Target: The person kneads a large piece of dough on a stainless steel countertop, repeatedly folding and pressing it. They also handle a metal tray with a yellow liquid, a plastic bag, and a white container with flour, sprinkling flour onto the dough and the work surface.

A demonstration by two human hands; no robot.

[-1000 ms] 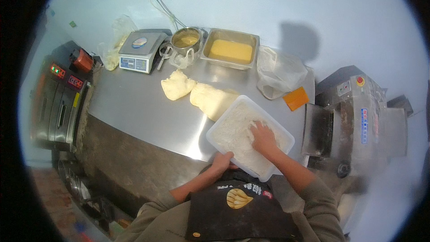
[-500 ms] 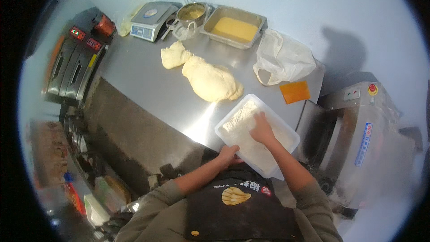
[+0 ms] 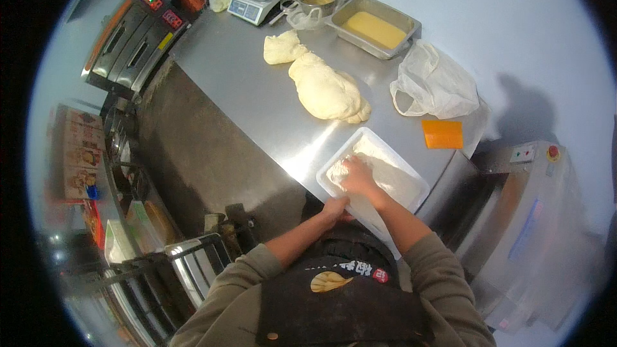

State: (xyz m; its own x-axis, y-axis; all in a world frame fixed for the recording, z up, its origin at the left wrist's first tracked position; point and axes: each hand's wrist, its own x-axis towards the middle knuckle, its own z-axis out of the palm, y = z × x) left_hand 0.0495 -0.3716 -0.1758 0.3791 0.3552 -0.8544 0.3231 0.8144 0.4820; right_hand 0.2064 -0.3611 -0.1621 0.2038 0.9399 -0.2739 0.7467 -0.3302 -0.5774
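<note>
Gripping the white tub (image 3: 422, 187) by its edge, my left hand (image 3: 336, 209) closed. Right hand (image 3: 360, 178) down in flour (image 3: 391, 177); cannot tell how far open.

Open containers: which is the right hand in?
The white tub of pale powder, the nearest one; the right hand is inside. The steel tray and round steel bowl stand farther back.

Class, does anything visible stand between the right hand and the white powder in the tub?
Nothing visible does: the right hand is inside the tub, its fingers in the white powder.
</note>
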